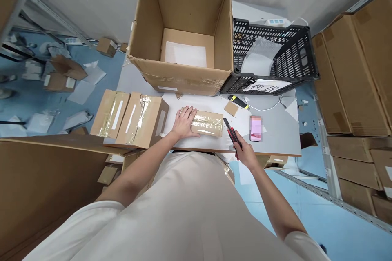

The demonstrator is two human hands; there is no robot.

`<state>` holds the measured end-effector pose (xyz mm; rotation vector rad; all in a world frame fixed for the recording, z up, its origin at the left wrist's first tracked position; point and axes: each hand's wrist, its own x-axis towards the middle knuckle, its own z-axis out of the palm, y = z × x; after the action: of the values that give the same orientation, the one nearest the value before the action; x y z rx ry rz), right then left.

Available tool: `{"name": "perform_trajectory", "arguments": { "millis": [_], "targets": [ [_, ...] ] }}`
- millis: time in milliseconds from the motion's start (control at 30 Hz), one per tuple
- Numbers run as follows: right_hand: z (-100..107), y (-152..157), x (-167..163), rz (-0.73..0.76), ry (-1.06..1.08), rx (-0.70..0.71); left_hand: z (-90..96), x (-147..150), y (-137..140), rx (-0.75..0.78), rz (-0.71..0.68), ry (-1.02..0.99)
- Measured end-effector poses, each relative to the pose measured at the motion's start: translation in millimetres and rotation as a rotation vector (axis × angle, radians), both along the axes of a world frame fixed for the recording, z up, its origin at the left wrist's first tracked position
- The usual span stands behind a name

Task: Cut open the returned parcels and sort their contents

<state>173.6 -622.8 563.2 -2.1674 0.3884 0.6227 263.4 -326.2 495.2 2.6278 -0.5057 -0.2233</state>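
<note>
Phone screen [255,129] blurred, taped box [208,123] partly hidden beneath left fingers [192,114]

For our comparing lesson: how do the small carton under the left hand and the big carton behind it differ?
The small carton is narrower and lower than the big carton. The small carton's top is taped over; the big carton's is open. Both are brown cardboard with shiny tape.
</note>
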Motion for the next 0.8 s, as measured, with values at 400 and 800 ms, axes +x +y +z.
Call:
{"name": "perform_trajectory", "arguments": {
  "millis": [400,800],
  "targets": [
    [6,5,9,0.136,-0.029,-0.179,3.6,5,-3,0.009,0.017,0.018],
    [37,20,1,0.452,-0.042,-0.572,6.3,6,-7,0.129,0.025,0.046]
  ]
}}
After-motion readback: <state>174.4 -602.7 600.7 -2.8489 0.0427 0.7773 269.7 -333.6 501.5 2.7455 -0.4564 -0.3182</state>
